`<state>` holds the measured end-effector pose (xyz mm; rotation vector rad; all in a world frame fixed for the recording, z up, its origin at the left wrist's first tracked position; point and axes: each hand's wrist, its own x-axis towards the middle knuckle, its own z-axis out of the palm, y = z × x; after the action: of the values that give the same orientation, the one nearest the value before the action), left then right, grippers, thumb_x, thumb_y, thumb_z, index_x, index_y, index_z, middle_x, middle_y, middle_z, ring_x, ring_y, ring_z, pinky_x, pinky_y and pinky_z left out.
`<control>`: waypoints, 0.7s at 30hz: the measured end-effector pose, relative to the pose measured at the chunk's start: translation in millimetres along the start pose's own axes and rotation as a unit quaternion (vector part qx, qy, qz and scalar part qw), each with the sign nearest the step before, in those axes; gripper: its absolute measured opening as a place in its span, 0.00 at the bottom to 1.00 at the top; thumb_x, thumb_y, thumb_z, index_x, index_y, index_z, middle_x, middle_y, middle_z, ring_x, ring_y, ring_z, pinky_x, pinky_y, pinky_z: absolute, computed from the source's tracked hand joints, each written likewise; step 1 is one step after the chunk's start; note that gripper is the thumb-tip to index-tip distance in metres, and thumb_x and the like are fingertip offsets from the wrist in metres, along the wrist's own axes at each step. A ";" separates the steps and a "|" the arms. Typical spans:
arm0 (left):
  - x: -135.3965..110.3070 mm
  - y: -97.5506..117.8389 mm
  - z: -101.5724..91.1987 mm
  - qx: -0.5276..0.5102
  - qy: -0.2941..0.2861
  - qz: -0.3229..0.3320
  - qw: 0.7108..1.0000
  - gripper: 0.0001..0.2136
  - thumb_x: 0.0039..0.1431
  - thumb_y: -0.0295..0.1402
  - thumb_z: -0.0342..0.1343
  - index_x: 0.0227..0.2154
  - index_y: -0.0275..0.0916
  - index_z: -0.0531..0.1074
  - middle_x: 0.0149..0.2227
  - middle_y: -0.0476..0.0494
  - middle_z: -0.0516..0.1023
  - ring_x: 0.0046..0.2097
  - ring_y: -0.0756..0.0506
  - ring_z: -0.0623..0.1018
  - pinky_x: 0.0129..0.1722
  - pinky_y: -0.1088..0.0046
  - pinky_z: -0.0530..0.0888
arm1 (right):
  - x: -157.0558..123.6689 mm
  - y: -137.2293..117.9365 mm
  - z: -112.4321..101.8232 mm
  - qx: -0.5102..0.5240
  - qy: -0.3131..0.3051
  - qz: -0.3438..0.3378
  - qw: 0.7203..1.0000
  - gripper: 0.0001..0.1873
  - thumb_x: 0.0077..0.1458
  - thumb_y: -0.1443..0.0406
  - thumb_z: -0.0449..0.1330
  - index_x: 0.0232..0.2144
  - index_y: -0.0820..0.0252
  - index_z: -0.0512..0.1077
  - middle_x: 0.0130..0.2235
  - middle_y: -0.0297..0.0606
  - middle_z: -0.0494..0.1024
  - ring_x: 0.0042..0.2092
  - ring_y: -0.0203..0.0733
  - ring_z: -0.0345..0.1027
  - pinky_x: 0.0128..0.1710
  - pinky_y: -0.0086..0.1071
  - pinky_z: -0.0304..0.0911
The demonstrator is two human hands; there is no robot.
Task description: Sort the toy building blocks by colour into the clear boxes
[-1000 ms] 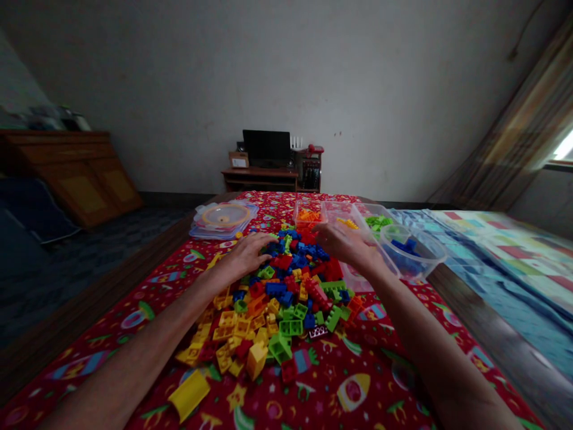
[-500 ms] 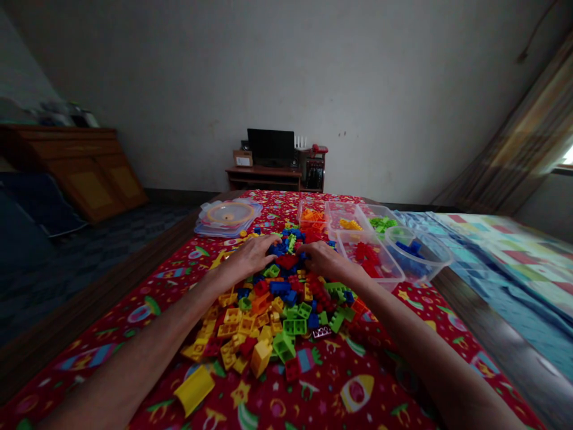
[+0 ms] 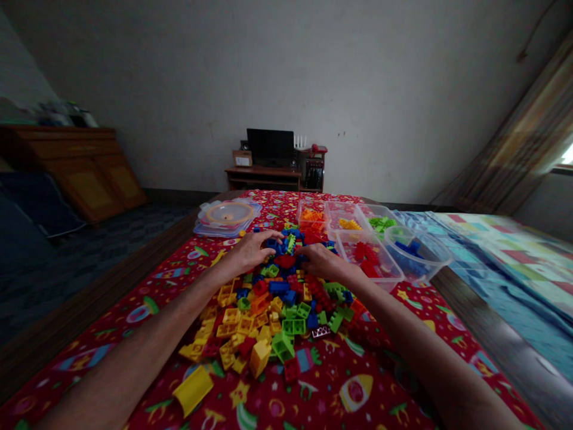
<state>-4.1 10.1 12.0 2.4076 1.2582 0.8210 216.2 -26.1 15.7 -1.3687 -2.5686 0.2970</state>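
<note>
A loose heap of toy building blocks point(image 3: 293, 326) in yellow, green, red, blue and orange spreads over the red patterned tablecloth point(image 3: 313, 391). My left hand point(image 3: 247, 253) reaches into the far part of the heap, thumb and fingers apart around some blue blocks point(image 3: 271, 243). Opposite it, my right hand point(image 3: 321, 260) rests low on the heap with fingers bent together; what lies under the fingertips is hidden. A red block point(image 3: 285, 261) lies between the two hands. Nearest to me is a curved yellow block point(image 3: 193, 390).
Clear plastic boxes stand at the right: one with orange pieces point(image 3: 312, 217), one with yellow point(image 3: 350, 224), one with green point(image 3: 382, 224), one with red point(image 3: 367, 259). A round tub point(image 3: 430, 263) holds blue pieces. Stacked lids point(image 3: 227, 217) lie at the far left.
My left hand has drawn slightly left, with the thumb and fingers spread over the blue blocks. The right hand has barely shifted at the heap.
</note>
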 end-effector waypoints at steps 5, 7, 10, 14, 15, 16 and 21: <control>-2.9 -11.8 11.6 0.060 -0.024 0.093 0.994 0.16 0.51 0.25 0.50 0.42 0.42 0.75 0.46 0.44 0.76 0.49 0.42 0.75 0.54 0.63 0.69 | 0.2 -2.4 1.5 -0.032 -0.025 0.018 0.999 0.21 0.53 0.72 0.54 0.49 0.65 0.72 0.46 0.49 0.77 0.48 0.47 0.70 0.45 0.32 0.61; -5.2 -16.7 18.6 0.079 -0.031 0.131 0.988 0.15 0.52 0.24 0.49 0.41 0.41 0.74 0.47 0.42 0.73 0.49 0.43 0.74 0.53 0.65 0.69 | -1.3 -3.6 1.4 -0.048 -0.033 0.012 0.998 0.21 0.54 0.72 0.53 0.50 0.66 0.71 0.46 0.50 0.76 0.49 0.46 0.69 0.47 0.33 0.60; -6.9 -19.2 24.6 0.089 -0.020 0.134 0.987 0.12 0.53 0.24 0.50 0.39 0.41 0.73 0.45 0.42 0.70 0.47 0.44 0.74 0.50 0.67 0.71 | -3.3 -4.2 0.4 -0.043 -0.024 0.015 0.999 0.21 0.54 0.71 0.54 0.51 0.66 0.70 0.47 0.50 0.75 0.49 0.44 0.68 0.46 0.31 0.60; -3.9 -13.7 19.8 0.089 -0.013 0.092 0.992 0.06 0.51 0.25 0.52 0.32 0.39 0.71 0.39 0.42 0.72 0.43 0.43 0.75 0.46 0.67 0.72 | -1.6 -0.9 -2.3 -0.009 -0.001 0.028 1.000 0.19 0.52 0.70 0.57 0.47 0.66 0.71 0.42 0.45 0.77 0.42 0.40 0.68 0.39 0.28 0.60; -2.7 -11.5 17.2 0.086 -0.011 0.078 0.993 0.06 0.50 0.26 0.53 0.31 0.39 0.71 0.38 0.42 0.73 0.42 0.43 0.75 0.46 0.66 0.72 | -0.6 0.5 -2.9 0.002 0.002 0.028 1.000 0.18 0.51 0.71 0.57 0.45 0.66 0.72 0.39 0.44 0.77 0.39 0.39 0.68 0.37 0.27 0.59; -1.7 -9.2 14.4 0.080 -0.008 0.064 0.995 0.05 0.50 0.27 0.53 0.31 0.39 0.71 0.38 0.43 0.74 0.42 0.43 0.75 0.46 0.66 0.72 | 0.5 2.0 -3.3 0.014 0.005 0.026 1.000 0.17 0.50 0.71 0.57 0.44 0.66 0.73 0.37 0.42 0.77 0.36 0.37 0.68 0.34 0.26 0.58; 0.1 2.6 3.2 0.022 0.014 -0.018 1.000 0.10 0.52 0.37 0.53 0.37 0.41 0.70 0.38 0.45 0.78 0.41 0.42 0.77 0.45 0.64 0.72 | 4.1 10.1 -1.7 0.056 0.025 0.023 0.998 0.15 0.46 0.75 0.55 0.37 0.66 0.77 0.30 0.37 0.77 0.29 0.33 0.65 0.28 0.24 0.55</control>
<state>-0.4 8.7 10.8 2.4080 1.3395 0.8267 222.4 -17.1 15.0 -1.3772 -2.4434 0.4020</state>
